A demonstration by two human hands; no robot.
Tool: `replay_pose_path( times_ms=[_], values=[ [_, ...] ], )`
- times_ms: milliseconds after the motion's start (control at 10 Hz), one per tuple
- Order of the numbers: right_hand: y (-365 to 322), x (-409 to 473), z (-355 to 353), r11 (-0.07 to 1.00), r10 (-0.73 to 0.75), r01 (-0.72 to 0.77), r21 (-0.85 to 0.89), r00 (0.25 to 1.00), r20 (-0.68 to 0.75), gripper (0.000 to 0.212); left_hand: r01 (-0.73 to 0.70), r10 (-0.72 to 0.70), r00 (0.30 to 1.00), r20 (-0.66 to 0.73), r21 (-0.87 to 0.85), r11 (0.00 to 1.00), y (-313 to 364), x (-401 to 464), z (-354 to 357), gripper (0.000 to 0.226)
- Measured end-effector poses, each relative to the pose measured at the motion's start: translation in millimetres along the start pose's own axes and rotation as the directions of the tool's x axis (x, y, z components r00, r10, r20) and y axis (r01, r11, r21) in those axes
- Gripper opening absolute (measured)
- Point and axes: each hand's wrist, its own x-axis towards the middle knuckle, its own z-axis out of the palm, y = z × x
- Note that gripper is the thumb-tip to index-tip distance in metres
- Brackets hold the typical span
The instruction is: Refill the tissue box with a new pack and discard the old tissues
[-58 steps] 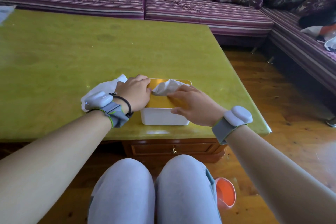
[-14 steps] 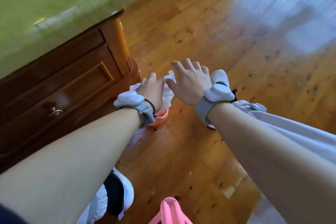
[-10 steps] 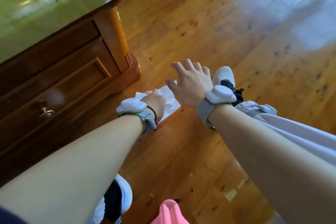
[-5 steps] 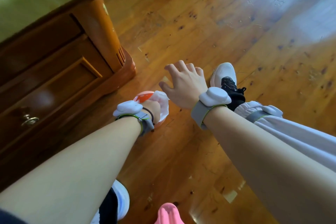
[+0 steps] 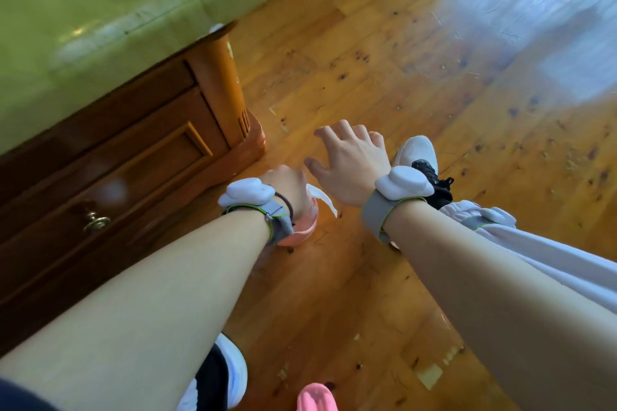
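I am looking down at the wooden floor beside the table. My left hand (image 5: 289, 188) is closed on the old white tissues (image 5: 322, 198) and presses them down into a small orange bin (image 5: 300, 232) on the floor; only a strip of tissue sticks out past the hand. The bin is mostly hidden under my left wrist. My right hand (image 5: 350, 160) hovers just right of it, fingers spread, holding nothing. The tissue box is out of view.
The green-topped table (image 5: 110, 20) with its wooden drawer front (image 5: 110, 183) and corner leg (image 5: 223, 90) stands at the left. My white shoes (image 5: 417, 152) rest on the floor (image 5: 434, 77). A pink object (image 5: 315, 397) shows at the bottom edge.
My left hand has pushed the tissues deeper into the orange bin, so less tissue shows. My right hand stays spread above. The view has tilted, showing more of the table top.
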Motion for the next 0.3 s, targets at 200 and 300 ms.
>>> replay_pose_path(
  times_ms=[200,300],
  values=[
    [-5,-18,-60,1.0,-0.013,0.011,-0.014,0.997,-0.077,0.054,-0.029,0.005,0.976,-0.219,-0.106,0.994,-27,-48,-37,0.045],
    [-13,-35,-89,0.999,-0.026,0.021,-0.043,0.992,-0.121,0.054,-0.005,-0.017,0.955,-0.297,-0.076,0.997,-33,-76,-59,0.055]
  ],
)
